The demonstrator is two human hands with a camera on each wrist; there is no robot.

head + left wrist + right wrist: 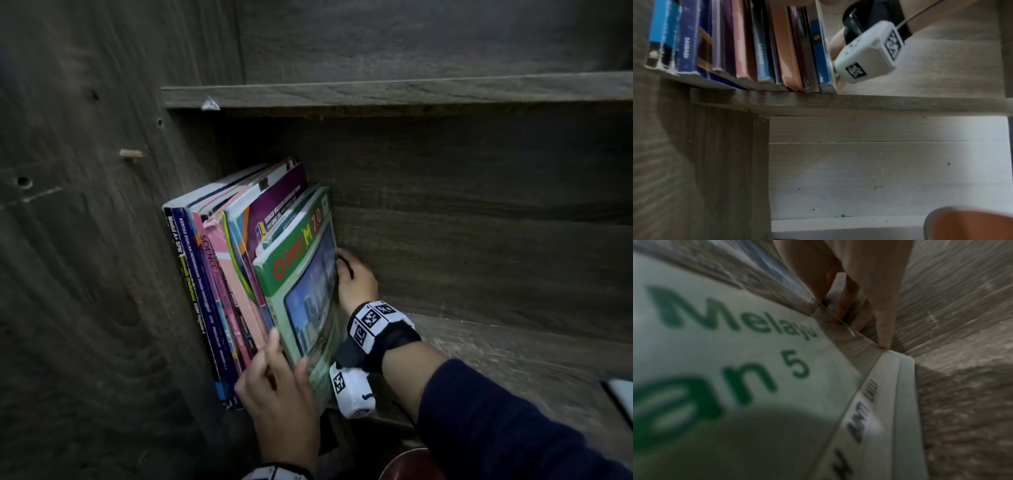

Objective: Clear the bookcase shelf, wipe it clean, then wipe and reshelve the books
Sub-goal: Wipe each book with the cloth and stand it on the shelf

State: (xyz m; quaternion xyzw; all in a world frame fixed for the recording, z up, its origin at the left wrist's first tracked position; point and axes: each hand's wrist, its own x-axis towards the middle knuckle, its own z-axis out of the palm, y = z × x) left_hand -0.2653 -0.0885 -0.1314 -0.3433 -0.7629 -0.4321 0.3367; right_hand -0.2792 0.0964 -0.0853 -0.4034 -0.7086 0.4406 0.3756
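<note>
Several books stand leaning at the left end of the wooden shelf, against the side panel. The rightmost is a green book marked "OMG M 7.0". My left hand pinches its near spine end, thumb on the cover and a finger slipped between it and the neighbouring book. My right hand reaches in along the back panel, fingers curled round the green book's far edge. The right wrist view shows the green book's cover close up, with my right hand at its far corner. The book spines show from below.
An upper shelf board runs above the books. A wooden peg sticks out of the side panel. A white flat object lies at the shelf's right edge. A round reddish-brown thing sits below the shelf's front edge.
</note>
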